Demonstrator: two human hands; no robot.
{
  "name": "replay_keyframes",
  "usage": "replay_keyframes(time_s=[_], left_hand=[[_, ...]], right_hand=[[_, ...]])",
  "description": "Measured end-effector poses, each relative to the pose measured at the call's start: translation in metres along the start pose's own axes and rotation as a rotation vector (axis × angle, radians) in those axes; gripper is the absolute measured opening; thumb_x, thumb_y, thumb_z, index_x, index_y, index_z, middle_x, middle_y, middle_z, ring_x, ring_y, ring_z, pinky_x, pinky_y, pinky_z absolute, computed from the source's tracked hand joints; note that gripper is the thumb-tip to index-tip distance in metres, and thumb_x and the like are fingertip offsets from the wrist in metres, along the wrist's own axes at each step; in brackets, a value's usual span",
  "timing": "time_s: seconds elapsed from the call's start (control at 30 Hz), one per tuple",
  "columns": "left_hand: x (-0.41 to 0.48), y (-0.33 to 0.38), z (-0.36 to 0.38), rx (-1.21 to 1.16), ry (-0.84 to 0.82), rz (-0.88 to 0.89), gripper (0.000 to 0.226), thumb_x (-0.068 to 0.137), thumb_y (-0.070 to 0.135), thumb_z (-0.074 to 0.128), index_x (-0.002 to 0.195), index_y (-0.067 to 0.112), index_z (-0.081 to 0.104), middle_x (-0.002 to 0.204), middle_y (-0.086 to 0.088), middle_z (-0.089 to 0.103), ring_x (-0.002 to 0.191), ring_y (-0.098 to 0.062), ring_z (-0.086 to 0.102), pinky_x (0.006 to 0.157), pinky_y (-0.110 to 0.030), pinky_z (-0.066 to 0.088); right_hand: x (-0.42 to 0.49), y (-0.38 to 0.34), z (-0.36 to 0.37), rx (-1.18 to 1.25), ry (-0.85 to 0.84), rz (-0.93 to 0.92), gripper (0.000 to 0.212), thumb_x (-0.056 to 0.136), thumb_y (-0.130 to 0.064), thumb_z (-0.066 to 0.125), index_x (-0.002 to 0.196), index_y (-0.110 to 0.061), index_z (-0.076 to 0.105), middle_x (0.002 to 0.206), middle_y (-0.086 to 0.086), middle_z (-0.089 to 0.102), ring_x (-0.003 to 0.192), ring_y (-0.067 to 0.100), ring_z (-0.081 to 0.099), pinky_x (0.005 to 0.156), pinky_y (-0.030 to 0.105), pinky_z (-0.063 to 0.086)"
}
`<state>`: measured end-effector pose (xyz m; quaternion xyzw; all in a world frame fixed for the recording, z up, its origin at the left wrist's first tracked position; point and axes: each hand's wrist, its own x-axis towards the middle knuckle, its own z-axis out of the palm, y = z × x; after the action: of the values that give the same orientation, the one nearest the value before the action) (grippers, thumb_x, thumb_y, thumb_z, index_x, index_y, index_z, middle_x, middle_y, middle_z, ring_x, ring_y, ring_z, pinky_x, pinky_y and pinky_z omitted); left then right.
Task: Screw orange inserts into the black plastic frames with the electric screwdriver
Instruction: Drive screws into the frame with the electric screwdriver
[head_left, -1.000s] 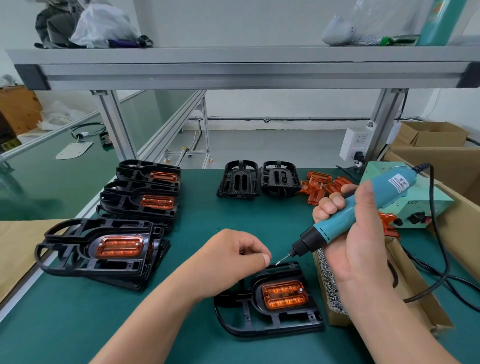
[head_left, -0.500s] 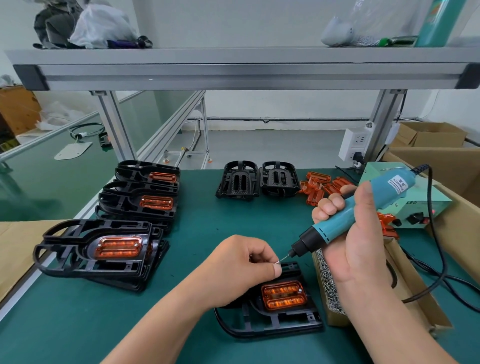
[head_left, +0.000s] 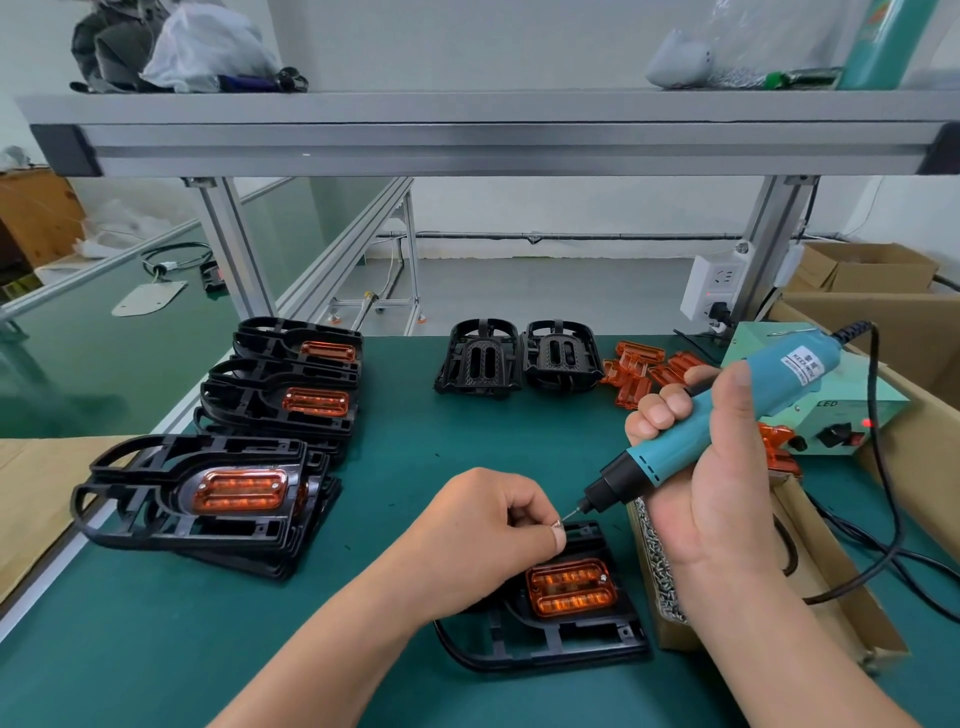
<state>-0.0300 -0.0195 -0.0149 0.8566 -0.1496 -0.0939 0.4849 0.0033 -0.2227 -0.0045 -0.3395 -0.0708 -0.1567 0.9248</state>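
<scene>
From the head camera I see my right hand (head_left: 711, 467) wrapped around the screwdriver (head_left: 727, 421), its tip at a screw (head_left: 556, 523) pinched in my left hand (head_left: 488, 530), above the black frame (head_left: 545, 639) with its orange insert (head_left: 570, 592) on the green table (head_left: 156, 623).

Head-worn camera looks forward and down, close over the green worktable (head_left: 405, 467).

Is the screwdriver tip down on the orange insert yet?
No, the screwdriver tip hangs above the frame, at the left hand fingertips, off the insert.
</scene>
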Motion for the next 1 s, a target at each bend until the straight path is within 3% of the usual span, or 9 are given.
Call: replay_keyframes(time_s=[0.23,0.4,0.6,0.77,1.0], left_hand=[[0.003,-0.009,-0.023,0.174,0.03,-0.021,0.018,0.092,0.033,0.069,0.109,0.033,0.076,0.067,0.016,0.063,0.055,0.002,0.054,0.057,-0.01,0.041],[0.003,-0.012,-0.031,0.32,0.034,-0.036,0.018,0.092,0.039,0.07,0.105,0.03,0.078,0.058,0.025,0.056,0.055,0.003,0.053,0.053,-0.012,0.036],[0.002,-0.011,-0.026,0.439,0.004,-0.063,0.031,0.084,0.056,0.074,0.104,0.034,0.077,0.058,0.011,0.051,0.054,0.002,0.05,0.047,-0.017,0.03],[0.002,-0.009,-0.024,0.445,-0.029,-0.077,0.024,0.085,0.052,0.074,0.093,0.03,0.078,0.048,0.018,0.05,0.048,-0.001,0.048,0.04,-0.016,0.027],[0.003,-0.008,-0.023,0.447,-0.029,-0.08,0.02,0.086,0.049,0.075,0.089,0.03,0.078,0.046,0.014,0.048,0.046,-0.004,0.047,0.039,-0.017,0.026]], right_hand=[[-0.002,-0.001,0.002,-0.026,-0.017,0.033,0.029,0.106,-0.047,0.06,0.099,-0.018,0.057,0.078,-0.002,0.049,0.067,0.012,0.05,0.065,0.024,0.049],[-0.012,0.005,0.01,-0.117,-0.112,0.076,0.03,0.098,-0.047,0.064,0.097,-0.018,0.058,0.075,0.0,0.049,0.064,0.013,0.049,0.061,0.025,0.047],[-0.023,0.01,0.02,-0.219,-0.249,0.104,0.054,0.078,-0.058,0.088,0.097,-0.016,0.06,0.073,0.003,0.048,0.063,0.017,0.048,0.06,0.027,0.045],[-0.027,0.009,0.021,-0.261,-0.278,0.113,0.054,0.076,-0.061,0.089,0.096,-0.019,0.062,0.072,0.003,0.049,0.061,0.017,0.048,0.06,0.028,0.044],[-0.03,0.009,0.023,-0.293,-0.309,0.124,0.059,0.075,-0.061,0.089,0.099,-0.016,0.059,0.072,0.005,0.049,0.061,0.018,0.049,0.059,0.028,0.045]])
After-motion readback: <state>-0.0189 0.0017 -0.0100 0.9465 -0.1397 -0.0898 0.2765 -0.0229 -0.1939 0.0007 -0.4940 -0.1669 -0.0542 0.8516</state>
